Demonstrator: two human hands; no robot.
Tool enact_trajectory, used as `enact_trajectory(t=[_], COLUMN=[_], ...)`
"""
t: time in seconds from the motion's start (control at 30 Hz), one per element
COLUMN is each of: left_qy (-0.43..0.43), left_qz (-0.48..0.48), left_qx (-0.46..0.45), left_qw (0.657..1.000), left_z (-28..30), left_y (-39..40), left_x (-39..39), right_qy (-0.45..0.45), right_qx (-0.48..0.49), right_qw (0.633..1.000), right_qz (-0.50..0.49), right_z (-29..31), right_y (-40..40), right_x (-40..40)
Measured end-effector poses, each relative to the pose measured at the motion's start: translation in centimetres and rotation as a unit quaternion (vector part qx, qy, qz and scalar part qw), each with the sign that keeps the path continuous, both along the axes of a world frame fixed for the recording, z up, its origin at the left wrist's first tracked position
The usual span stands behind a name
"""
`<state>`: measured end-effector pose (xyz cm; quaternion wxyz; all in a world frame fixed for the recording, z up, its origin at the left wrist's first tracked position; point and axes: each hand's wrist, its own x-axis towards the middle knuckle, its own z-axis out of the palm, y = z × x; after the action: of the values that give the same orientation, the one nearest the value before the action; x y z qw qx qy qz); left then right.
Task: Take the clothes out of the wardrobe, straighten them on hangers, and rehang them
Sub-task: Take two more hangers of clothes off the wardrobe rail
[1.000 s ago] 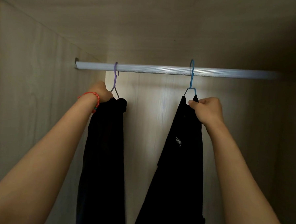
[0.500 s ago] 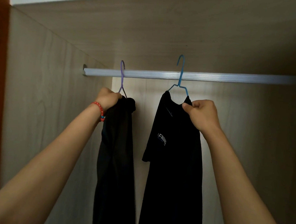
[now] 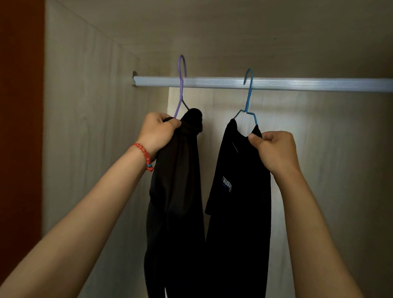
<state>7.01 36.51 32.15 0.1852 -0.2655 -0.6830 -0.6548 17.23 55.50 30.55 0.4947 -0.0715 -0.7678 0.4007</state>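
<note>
We have two dark garments in hand at the wardrobe rail (image 3: 285,84). The left-hand garment (image 3: 178,182) hangs bunched on a purple hanger (image 3: 181,84), its top rolled into a lump at the hanger's shoulder. The black T-shirt (image 3: 240,208), with a small pale logo on its chest, hangs from a blue hanger (image 3: 248,94), its collar sagging below the wire, so it sits unevenly.

Our left hand (image 3: 159,132) is closed tight around the purple hanger's shoulder and the cloth gathered there; the fingers are curled fully shut. Our right hand (image 3: 275,150) is likewise clenched, pinching the T-shirt's collar and the right shoulder of the blue hanger.

The purple hook rises clear above the rail, so we judge that hanger lifted free and carried by our hand alone. The blue hook's tip shows in front of the rail at rail height; whether it bears on the rail or has just cleared it, we cannot tell.

As for progress, we judge ourselves at the very start: the first step, taking the clothes out, is under way and not finished. Both garments are inside the wardrobe, neither is straightened, and nothing is rehung. What is left is to draw both hangers out past the rail, smooth the bunched garment, square the T-shirt's collar and shoulders on the wire, then hook both back.

Around us are the pale wood-grain side panel (image 3: 83,120) and back panel, the rest of the rail bare, and a red bead bracelet (image 3: 145,156) on our left wrist.
</note>
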Motion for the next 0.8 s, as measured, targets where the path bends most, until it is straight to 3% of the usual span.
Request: enact_trajectory(t=[0.33, 0.6, 0.8], left_qy=[-0.092, -0.133, -0.163], left_qz=[0.054, 0.166, 0.28], left_qx=[0.015, -0.015, -0.009], left_qw=[0.994, 0.977, 0.946], left_z=[-6.2, -10.9, -13.5], left_y=[-3.7, -10.1, -15.8], left_x=[8.4, 15.0, 19.6], right_qy=[-0.084, -0.176, -0.213], right_qx=[-0.072, -0.124, -0.1], right_qw=[0.985, 0.941, 0.906], right_qz=[0.13, 0.26, 0.351], right_z=[-6.4, -13.7, -14.9], right_y=[-1.9, -7.0, -12.2], right_x=[2.9, 3.4, 5.1])
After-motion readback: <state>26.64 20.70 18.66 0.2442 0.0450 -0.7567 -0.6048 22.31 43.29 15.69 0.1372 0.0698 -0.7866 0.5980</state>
